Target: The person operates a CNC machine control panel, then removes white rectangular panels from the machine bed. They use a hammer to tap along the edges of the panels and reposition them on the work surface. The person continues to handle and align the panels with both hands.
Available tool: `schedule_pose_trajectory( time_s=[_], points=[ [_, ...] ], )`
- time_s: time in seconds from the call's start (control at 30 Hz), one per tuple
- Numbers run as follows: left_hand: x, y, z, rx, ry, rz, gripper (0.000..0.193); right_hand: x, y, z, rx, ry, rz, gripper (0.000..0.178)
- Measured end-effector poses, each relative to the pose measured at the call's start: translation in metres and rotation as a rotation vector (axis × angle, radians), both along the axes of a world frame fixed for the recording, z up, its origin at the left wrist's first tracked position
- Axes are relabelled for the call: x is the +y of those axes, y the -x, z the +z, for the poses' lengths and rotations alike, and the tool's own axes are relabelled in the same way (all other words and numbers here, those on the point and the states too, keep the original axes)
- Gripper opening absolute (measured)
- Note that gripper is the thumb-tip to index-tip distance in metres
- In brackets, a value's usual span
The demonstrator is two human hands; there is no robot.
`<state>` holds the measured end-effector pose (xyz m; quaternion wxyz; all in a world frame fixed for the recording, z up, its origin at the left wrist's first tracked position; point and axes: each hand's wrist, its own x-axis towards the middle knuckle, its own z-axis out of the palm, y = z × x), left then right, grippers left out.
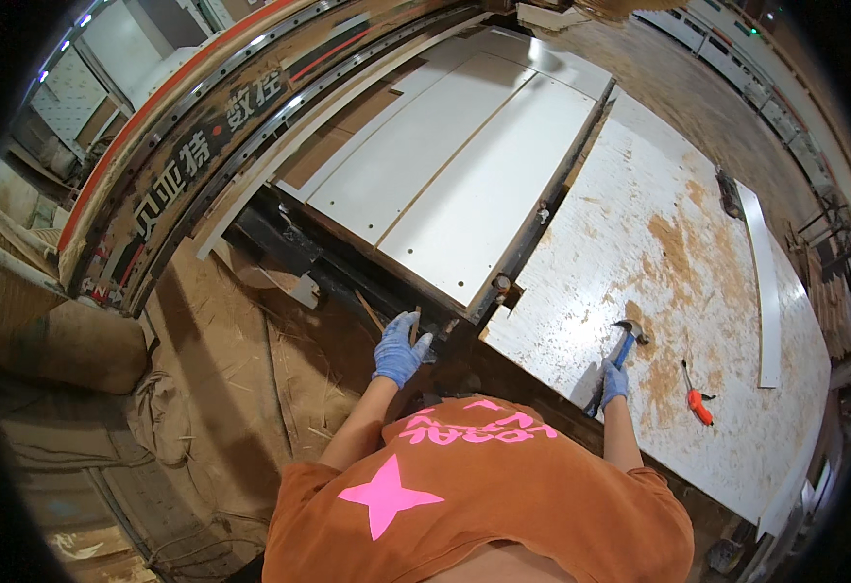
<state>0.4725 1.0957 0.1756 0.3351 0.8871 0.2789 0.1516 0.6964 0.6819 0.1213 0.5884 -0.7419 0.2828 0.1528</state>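
My left hand (400, 352), in a blue glove, is at the near edge of the dark machine bed. Its fingers are bent around what looks like a thin brown strip (416, 325); the grip is partly hidden. With my right hand (614, 382), also gloved, I grasp a claw hammer (626, 344) by its blue handle. The hammer's head hangs over the dusty white tabletop (581, 262). To the right of it lies an orange-red hand tool (698, 406) with a thin dark tip.
White panels (484, 204) with small holes lie on the machine bed. A long gantry beam (183, 146) spans the left. Sawdust (673, 253) and a narrow white strip (761, 291) are on the right tabletop. Brown sheeting (221, 369) covers the lower left.
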Motion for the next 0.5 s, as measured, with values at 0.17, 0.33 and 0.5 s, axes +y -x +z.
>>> schedule_pose_trajectory(
  time_s=[0.17, 0.33, 0.5],
  points=[
    [0.034, -0.018, -0.017, -0.045, -0.042, 0.038, 0.054, 0.028, 0.002, 0.007, 0.002, -0.053, 0.039, 0.017],
    [0.076, -0.031, -0.043, -0.002, -0.008, 0.131, 0.060, 0.074, 0.015, 0.016, -0.018, -0.183, 0.092, 0.020],
    [0.178, -0.044, -0.039, -0.001, -0.080, 0.219, 0.064, 0.099, 0.025, 0.009, -0.048, -0.001, 0.205, 0.021]
  ],
)
